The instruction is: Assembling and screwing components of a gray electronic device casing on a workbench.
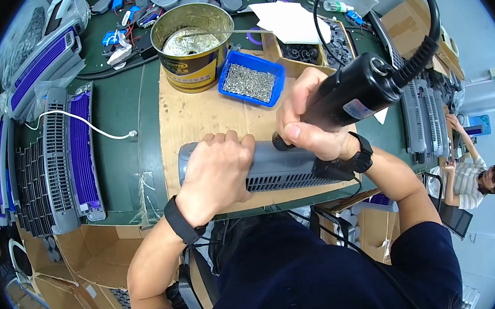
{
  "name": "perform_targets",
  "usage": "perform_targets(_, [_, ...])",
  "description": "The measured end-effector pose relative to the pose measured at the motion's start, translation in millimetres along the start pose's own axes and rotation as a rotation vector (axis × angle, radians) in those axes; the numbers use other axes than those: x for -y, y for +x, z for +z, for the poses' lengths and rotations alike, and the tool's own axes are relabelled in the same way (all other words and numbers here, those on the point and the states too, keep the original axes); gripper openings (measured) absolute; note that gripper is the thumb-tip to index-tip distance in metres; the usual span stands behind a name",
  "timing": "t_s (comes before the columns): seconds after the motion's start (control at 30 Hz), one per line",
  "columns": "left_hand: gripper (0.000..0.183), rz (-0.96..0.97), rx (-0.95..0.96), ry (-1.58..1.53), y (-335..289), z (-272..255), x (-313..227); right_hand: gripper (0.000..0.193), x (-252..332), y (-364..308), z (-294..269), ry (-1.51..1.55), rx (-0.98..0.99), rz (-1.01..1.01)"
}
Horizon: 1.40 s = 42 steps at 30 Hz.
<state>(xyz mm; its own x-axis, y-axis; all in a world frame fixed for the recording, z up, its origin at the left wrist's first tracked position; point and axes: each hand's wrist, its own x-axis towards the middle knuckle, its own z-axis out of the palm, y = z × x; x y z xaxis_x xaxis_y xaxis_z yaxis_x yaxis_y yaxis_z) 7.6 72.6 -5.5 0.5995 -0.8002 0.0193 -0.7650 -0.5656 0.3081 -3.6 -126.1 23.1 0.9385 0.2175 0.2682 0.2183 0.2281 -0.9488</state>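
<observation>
Workbench layout, seen from above the person's hands.

A housing part (284, 169) lies on a cardboard sheet (196, 115) at the near edge of the bench (126, 160). The left hand (216, 172) rests on its left half; the right hand (307, 122) holds an electric screwdriver (352, 94) over its right half. Beyond the sheet stands a tin can (192, 46), with a tray of screws (251, 82) just right of it. Grille panels (71, 153) lie to the left, cardboard boxes (75, 278) under the bench edge, and another person (476, 177) sits far right.

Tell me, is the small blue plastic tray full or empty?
Partly full: the small blue plastic tray holds a layer of silver screws below its rim.
</observation>
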Motion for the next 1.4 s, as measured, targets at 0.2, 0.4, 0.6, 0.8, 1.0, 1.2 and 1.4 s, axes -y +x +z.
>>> perform_targets(0.2, [0.068,-0.041,0.110,-0.015,2,-2,1,0.030,-1,-1,-3,0.022,0.045,0.013])
perform_targets(0.4, [0.049,0.008,-0.019,0.006,0,0,1,0.034,2,4,-6,-0.084,0.220,-0.021])
perform_targets(0.6, [0.048,0.006,-0.026,-0.004,-2,4,0,0.027,-3,-1,-6,-0.006,0.134,0.014])
perform_targets(0.8, [0.091,-0.007,-0.275,-0.041,-25,-2,16,0.036,5,8,0,-0.092,0.033,0.007])
perform_targets(1.0, [0.107,-0.271,-0.061,-0.364,-52,-19,42,0.037,28,43,43,0.183,0.062,-0.228])
perform_targets(1.2, [0.102,-0.269,-0.125,-0.439,-56,-8,43,0.036,0,71,77,0.060,0.077,-0.084])
perform_targets(1.4, [0.098,-0.234,-0.172,-0.558,-57,-2,45,0.035,-10,78,83,0.007,0.057,-0.023])
